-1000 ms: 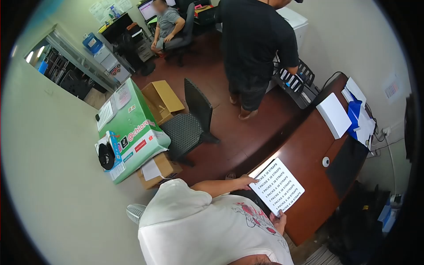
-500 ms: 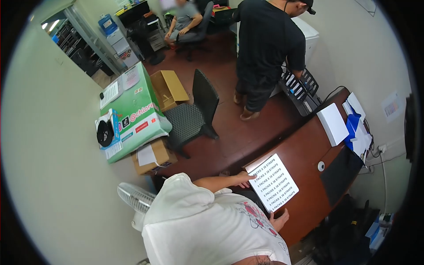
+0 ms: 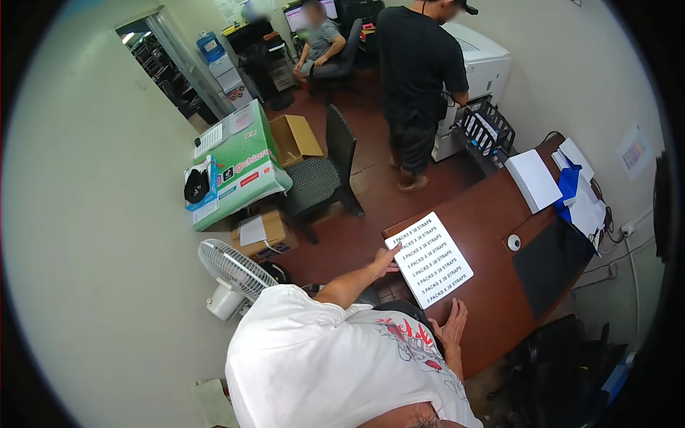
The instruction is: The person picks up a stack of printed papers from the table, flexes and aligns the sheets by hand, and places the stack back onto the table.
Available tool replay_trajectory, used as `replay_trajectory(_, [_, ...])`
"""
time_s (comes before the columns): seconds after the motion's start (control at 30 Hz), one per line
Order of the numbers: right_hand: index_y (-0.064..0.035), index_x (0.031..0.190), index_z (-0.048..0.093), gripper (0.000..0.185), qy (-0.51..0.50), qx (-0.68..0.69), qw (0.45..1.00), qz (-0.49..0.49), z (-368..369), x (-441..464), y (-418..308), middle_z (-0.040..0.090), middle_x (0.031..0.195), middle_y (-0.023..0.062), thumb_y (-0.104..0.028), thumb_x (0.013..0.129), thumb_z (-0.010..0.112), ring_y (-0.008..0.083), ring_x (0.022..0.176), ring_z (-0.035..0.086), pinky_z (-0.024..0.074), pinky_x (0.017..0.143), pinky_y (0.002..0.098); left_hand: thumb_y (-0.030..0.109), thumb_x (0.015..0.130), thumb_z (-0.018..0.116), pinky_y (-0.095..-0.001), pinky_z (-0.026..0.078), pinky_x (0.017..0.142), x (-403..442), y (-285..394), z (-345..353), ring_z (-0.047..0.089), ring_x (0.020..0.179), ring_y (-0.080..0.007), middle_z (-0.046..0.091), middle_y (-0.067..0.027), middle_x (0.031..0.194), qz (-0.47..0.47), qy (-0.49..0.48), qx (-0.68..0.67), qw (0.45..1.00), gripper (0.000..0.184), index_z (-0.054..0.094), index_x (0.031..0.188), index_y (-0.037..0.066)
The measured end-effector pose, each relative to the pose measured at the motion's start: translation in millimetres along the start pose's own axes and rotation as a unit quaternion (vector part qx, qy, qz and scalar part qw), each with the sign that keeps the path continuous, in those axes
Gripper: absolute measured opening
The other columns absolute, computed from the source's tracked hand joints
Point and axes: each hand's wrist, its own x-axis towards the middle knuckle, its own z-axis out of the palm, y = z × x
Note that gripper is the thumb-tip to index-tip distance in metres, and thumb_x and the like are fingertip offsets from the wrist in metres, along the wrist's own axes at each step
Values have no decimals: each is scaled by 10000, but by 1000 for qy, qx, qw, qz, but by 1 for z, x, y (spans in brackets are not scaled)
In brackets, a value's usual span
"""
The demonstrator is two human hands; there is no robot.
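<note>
A stack of white sheets [image 3: 432, 260] printed with "5 PACKS X 38 STRAPS" in rows lies on the brown desk [image 3: 492, 314], near its front edge. My left hand [image 3: 387, 260] grips the stack's left edge, thumb on top and fingers at the side. Just below the lower corner of the stack, my right hand [image 3: 451, 327] has its fingers apart at the desk's edge and holds nothing.
On the desk are a round white object [image 3: 514, 242], a dark mat [image 3: 549, 269] and a white paper stack [image 3: 534, 181]. Beyond are a chair [image 3: 314, 178], a fan [image 3: 235, 271], a green-covered table [image 3: 246, 160], a standing person [image 3: 417, 71] and a seated person [image 3: 325, 39].
The view has shifted. The stack now rests flat on the desk, farther from my body. My right hand has let go of its lower corner and spread its fingers.
</note>
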Motion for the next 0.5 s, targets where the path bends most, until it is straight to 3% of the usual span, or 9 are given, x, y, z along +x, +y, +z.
replay_trajectory(0.13, [-33, 1479, 344, 1008, -33, 4, 999, -34, 3, -7, 11, 382, 1422, 247, -415, 703, 863, 446, 1299, 373, 316, 1106, 561, 552, 904, 694, -482, 550, 911, -17, -39, 18, 617, 1130, -360, 606, -193, 1303, -31, -60, -20, 997, 733, 545, 1373, 8])
replay_trajectory(0.27, [-26, 1487, 325, 1046, -39, 7, 997, -66, -1, -6, 13, 372, 1421, 248, -396, 682, 879, 455, 1300, 369, 322, 1107, 563, 525, 914, 696, -447, 564, 887, -39, -69, 38, 639, 1079, -322, 628, -181, 1252, -57, -89, 6, 994, 694, 557, 1352, 4])
replay_trajectory(0.5, [-23, 1497, 309, 1075, -41, -14, 993, -109, -1, 8, 25, 349, 1450, 244, -394, 668, 886, 455, 1322, 352, 315, 1119, 563, 453, 908, 735, -421, 592, 825, -46, -93, 57, 686, 938, -289, 674, -168, 1149, -17, -67, -11, 998, 579, 588, 1233, -2])
